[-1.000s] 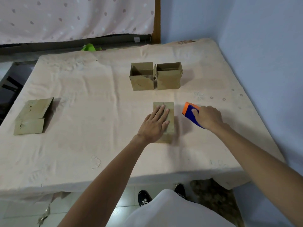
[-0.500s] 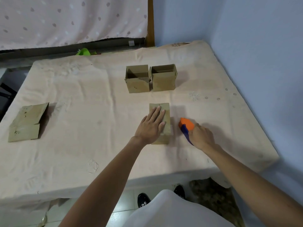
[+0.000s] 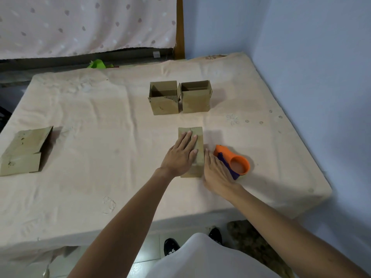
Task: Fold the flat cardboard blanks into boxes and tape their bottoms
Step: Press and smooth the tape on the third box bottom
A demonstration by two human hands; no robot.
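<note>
Pressed the left hand (image 3: 181,155), fingers straight and grasping nothing, flat on a cardboard blank (image 3: 197,135) on the desk (image 3: 100,147); rested the right hand (image 3: 216,173), likewise released, at its right edge beside the tape dispenser (image 3: 239,165). Found more flat blanks (image 3: 24,151) unfolded at far left. Beyond, judged two boxes (image 3: 164,103) folded, bottoms hidden

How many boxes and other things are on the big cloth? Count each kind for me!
Open boxes standing up: 2
Box lying under the left hand: 1
Pile of flat cardboard: 1 (I cannot count its sheets)
Orange and blue tape dispenser: 1
Total: 5
</note>
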